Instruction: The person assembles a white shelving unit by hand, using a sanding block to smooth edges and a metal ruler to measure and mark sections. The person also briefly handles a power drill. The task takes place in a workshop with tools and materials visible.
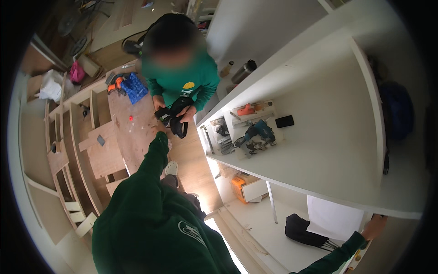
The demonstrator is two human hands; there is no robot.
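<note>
My left hand [157, 129] is stretched out over the edge of the wooden workbench [130, 153], beside the co-worker's hands. Its fingers are too small and blurred to read. Facing me, a person in a green sweatshirt [182, 73] holds a black strapped device [172, 118] in both hands, just beyond my left hand. Far to the right, my right hand [375, 227] is against the edge of a white upright panel, under the white shelf [319, 182]. Its fingers are partly hidden, so their grip cannot be made out.
A teal power tool [258, 135], a black phone [284, 121] and an orange tool [246, 109] lie on the shelf. Below stand an orange case [239, 188] and a black umbrella-like bundle [303, 230]. A blue bag [134, 88] sits on the bench; wooden frames [75, 146] stand left.
</note>
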